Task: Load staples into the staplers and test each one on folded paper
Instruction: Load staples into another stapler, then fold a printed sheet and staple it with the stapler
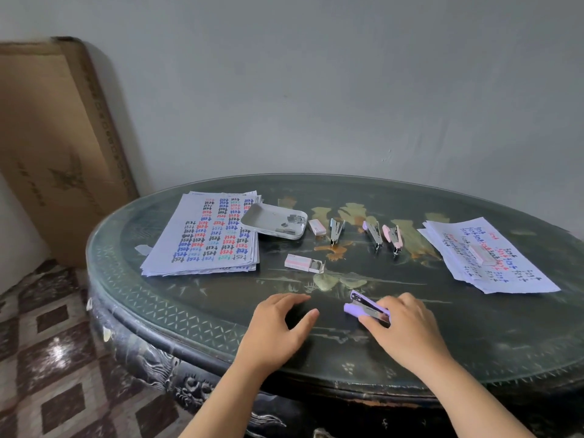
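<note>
My right hand (403,327) grips a purple stapler (363,306) that lies on the table near the front edge. To its left, my left hand (281,324) hovers over the table with relaxed fingers and holds nothing. Three more staplers lie in a row further back: a grey one (336,230), a lilac one (373,233) and a pink one (393,238). An open staple box (304,263) sits mid-table, with a shut one (317,226) behind it. A grey tray (262,218) holds loose staple strips (292,223).
A stack of written sheets (208,237) lies at the left of the round dark table (189,314). More sheets (486,256) with a small box (482,255) on top lie at the right. A cardboard box (53,147) leans on the wall at left.
</note>
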A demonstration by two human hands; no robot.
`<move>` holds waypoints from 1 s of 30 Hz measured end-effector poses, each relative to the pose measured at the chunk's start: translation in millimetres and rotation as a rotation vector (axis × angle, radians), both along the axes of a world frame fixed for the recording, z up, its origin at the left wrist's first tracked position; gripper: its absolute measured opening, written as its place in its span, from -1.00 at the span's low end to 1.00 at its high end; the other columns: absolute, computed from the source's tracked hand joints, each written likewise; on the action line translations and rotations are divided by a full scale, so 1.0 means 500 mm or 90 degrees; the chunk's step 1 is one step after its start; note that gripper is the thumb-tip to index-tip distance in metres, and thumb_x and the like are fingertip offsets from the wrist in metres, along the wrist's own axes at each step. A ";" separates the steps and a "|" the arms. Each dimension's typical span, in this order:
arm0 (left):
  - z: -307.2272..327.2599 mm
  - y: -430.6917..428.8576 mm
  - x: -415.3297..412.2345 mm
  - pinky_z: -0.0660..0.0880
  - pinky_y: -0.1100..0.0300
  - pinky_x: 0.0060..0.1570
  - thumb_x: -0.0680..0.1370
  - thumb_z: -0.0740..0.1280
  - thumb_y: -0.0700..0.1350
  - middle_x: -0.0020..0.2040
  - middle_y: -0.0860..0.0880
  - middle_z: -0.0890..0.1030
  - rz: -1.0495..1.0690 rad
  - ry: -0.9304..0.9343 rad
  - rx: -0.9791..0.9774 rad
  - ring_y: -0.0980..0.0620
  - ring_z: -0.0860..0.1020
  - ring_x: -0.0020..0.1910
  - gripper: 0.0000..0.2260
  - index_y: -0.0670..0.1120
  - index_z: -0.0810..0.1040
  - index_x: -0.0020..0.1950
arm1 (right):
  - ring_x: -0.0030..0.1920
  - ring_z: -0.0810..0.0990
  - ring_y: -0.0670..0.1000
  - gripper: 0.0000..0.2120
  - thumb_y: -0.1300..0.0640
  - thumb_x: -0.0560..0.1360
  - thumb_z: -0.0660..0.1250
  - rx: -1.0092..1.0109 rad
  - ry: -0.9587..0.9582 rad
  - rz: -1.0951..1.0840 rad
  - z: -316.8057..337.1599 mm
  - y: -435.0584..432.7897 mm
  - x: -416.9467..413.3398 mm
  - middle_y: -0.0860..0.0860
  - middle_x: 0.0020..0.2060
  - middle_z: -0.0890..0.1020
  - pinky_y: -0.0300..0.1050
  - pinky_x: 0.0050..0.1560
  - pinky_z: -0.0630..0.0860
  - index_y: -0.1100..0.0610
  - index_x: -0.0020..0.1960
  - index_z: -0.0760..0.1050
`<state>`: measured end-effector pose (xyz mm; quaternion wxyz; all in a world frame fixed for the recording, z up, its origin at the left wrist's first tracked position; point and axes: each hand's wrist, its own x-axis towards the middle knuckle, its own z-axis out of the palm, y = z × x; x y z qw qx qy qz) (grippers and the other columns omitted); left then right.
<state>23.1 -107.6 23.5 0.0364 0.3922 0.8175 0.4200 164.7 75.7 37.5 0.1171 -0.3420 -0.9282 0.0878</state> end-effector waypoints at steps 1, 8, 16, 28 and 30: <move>0.004 -0.003 -0.001 0.40 0.31 0.23 0.50 0.33 0.16 0.11 0.21 0.61 0.010 -0.038 0.026 0.31 0.49 0.15 -0.71 0.08 0.60 0.16 | -0.07 0.51 0.02 -0.59 -0.32 0.46 0.19 0.007 -0.025 -0.020 0.006 -0.004 -0.004 -0.05 -0.12 0.49 -0.07 -0.01 0.46 -0.02 0.04 0.51; 0.062 -0.021 -0.031 0.46 0.34 -0.04 0.54 0.34 -0.05 -0.12 0.18 0.69 0.105 -0.305 0.222 0.28 0.60 -0.08 -0.90 0.06 0.66 -0.06 | 0.16 0.48 0.07 -0.48 -0.36 0.48 0.10 0.102 -0.137 -0.069 0.079 -0.051 -0.079 0.03 0.12 0.50 -0.08 0.11 0.43 0.00 0.23 0.37; 0.117 -0.145 -0.285 0.42 0.08 0.09 0.59 0.26 -0.02 0.14 -0.03 0.61 0.501 -0.117 0.123 -0.05 0.52 0.14 -0.76 -0.07 0.57 0.17 | -0.39 0.46 -0.02 -0.57 0.10 0.56 0.24 -0.192 0.093 0.113 0.104 -0.159 -0.395 0.10 -0.46 0.47 -0.13 -0.23 0.44 0.21 -0.46 0.38; 0.085 -0.225 -0.462 0.44 0.15 -0.27 0.43 0.49 -0.04 -0.22 -0.07 0.61 0.502 -0.245 -0.127 -0.02 0.54 -0.30 -0.81 -0.12 0.58 -0.11 | 0.56 -0.08 0.01 -0.10 -0.37 0.43 0.25 -0.094 -0.222 0.421 0.065 -0.203 -0.537 -0.02 0.57 -0.03 -0.01 0.54 -0.09 0.02 0.57 -0.03; 0.086 -0.235 -0.465 0.39 0.18 -0.32 0.44 0.47 -0.07 -0.19 -0.08 0.63 0.530 -0.236 -0.094 0.05 0.51 -0.36 -0.85 -0.12 0.61 -0.08 | 0.55 -0.08 0.00 -0.13 -0.36 0.45 0.24 -0.078 -0.215 0.437 0.062 -0.202 -0.534 -0.04 0.57 -0.03 0.00 0.53 -0.09 -0.01 0.57 -0.02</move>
